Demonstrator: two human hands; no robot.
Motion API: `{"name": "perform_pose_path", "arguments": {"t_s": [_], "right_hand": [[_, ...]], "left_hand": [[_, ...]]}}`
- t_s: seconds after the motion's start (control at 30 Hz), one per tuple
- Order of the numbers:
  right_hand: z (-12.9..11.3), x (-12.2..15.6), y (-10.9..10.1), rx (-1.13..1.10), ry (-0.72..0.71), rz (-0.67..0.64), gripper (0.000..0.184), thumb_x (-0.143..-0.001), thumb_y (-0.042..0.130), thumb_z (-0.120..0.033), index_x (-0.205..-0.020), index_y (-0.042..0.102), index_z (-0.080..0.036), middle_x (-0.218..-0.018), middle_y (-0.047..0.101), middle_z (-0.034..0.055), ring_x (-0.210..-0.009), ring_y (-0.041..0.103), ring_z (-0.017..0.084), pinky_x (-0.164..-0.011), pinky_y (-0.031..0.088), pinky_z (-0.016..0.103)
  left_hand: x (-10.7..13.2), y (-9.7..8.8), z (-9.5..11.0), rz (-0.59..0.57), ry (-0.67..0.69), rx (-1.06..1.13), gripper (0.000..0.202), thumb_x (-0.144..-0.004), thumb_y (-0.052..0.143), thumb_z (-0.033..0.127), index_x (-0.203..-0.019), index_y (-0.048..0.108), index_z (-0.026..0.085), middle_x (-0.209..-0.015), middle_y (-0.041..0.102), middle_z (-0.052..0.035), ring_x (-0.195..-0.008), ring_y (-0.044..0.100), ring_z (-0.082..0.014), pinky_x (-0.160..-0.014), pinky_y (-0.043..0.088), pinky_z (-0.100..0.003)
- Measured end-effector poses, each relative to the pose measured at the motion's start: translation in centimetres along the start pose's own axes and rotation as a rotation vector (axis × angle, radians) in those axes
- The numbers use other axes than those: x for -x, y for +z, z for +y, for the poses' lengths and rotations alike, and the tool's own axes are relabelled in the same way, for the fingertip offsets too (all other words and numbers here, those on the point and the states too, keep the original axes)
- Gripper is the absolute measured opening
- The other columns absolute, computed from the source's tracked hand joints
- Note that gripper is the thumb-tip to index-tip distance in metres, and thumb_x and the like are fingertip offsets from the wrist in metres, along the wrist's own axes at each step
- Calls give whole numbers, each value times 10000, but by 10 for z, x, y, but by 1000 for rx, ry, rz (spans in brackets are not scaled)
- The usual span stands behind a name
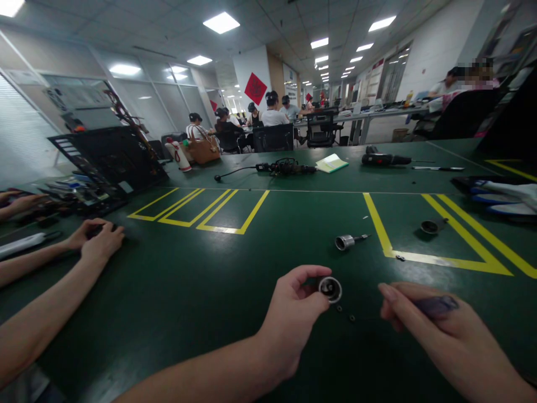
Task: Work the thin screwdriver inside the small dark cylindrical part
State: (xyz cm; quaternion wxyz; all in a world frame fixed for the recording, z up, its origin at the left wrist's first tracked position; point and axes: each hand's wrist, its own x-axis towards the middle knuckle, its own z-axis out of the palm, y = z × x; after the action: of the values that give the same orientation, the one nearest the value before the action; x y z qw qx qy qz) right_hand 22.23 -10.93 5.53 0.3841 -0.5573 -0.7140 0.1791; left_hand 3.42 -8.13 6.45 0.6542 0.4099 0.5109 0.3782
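My left hand [293, 313] pinches the rim of a cup-shaped metal hole saw [330, 289] between thumb and fingers, with its hollow end turned toward me. Inside the cup a centre piece shows. To the right, my right hand [444, 330] is closed around the dark, translucent handle of what looks like a screwdriver [438, 306]; its thin shaft is blurred and points left. Two small dark rings, a near one [352, 318] and another [339, 308], lie on the table between my hands. Beyond them rests a second silver cup-shaped bit [349, 242] with a shank.
Another cup-shaped bit [432, 226] lies inside the yellow tape marking [444, 261], with small dark parts [400, 258] on the tape. Farther back are a power drill [386, 158], a pen [438, 168], a notepad [332, 163] and cables [287, 167]. A co-worker's hands [98, 240] work at the left.
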Motion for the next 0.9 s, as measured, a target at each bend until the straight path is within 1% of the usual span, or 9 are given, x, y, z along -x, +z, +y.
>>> {"name": "perform_pose_path", "arguments": {"t_s": [0.1, 0.33, 0.47, 0.53, 0.6, 0.67, 0.73, 0.8, 0.9], "right_hand": [[7, -3, 7, -6, 62, -42, 418, -891, 423, -420, -554, 580, -229, -460, 552, -30, -411, 559, 133, -395, 430, 222], [8, -2, 12, -23, 48, -84, 409, -873, 416, -392, -530, 560, -224, -465, 535, -21, -403, 534, 134, -399, 410, 238], [7, -1, 15, -81, 77, -140, 411, -862, 423, -428, -534, 559, -222, -480, 521, -20, -426, 516, 139, -430, 404, 254], [9, -2, 17, -121, 158, -146, 429, -842, 438, -480, -531, 572, -217, -477, 518, -14, -433, 507, 143, -436, 394, 261], [12, -3, 19, -218, 317, -132, 452, -809, 472, -541, -530, 595, -208, -472, 531, -5, -437, 503, 143, -432, 386, 258], [13, -4, 20, -420, 508, -80, 449, -770, 527, -574, -540, 613, -198, -469, 540, -2, -436, 493, 134, -417, 387, 243], [13, -4, 19, -668, 617, -5, 416, -745, 582, -563, -551, 614, -197, -472, 532, -12, -426, 472, 118, -397, 397, 223], [11, -2, 16, -807, 562, 61, 382, -751, 598, -536, -565, 618, -204, -489, 535, -15, -429, 473, 115, -384, 421, 212], [10, 5, 10, -685, 241, 97, 293, -812, 565, -469, -678, 661, -226, -589, 611, 4, -508, 564, 139, -432, 489, 207]], "left_hand": [[0, 1, 2, 20, 7, 32, 322, -665, 659, 26, -955, 661, 164, -883, 699, -24, -864, 622, -139, -792, 472, -254], [0, 3, 4, 10, -6, 67, 315, -668, 668, 22, -953, 658, 156, -846, 695, -15, -828, 627, -127, -762, 471, -234], [0, 2, 4, 7, -7, 60, 320, -666, 666, 22, -956, 659, 159, -866, 697, -19, -840, 622, -131, -777, 466, -241], [0, 2, 4, 14, -9, 56, 323, -670, 659, 20, -963, 656, 156, -880, 698, -26, -841, 620, -134, -783, 464, -248], [0, 3, 4, 28, -8, 52, 324, -675, 649, 18, -971, 651, 149, -884, 697, -32, -842, 619, -138, -789, 461, -255], [0, 3, 4, 44, -3, 48, 326, -680, 637, 17, -981, 645, 142, -891, 695, -40, -850, 619, -145, -797, 459, -264], [-1, 3, 3, 57, 1, 45, 332, -681, 626, 15, -989, 641, 139, -905, 693, -48, -864, 621, -153, -805, 457, -274], [-1, 2, 3, 50, 3, 49, 338, -676, 623, 14, -990, 640, 140, -917, 693, -54, -878, 622, -161, -814, 457, -282], [1, 2, 1, 13, 1, 72, 335, -665, 621, 18, -974, 647, 145, -919, 696, -56, -894, 622, -169, -822, 459, -289]]}}
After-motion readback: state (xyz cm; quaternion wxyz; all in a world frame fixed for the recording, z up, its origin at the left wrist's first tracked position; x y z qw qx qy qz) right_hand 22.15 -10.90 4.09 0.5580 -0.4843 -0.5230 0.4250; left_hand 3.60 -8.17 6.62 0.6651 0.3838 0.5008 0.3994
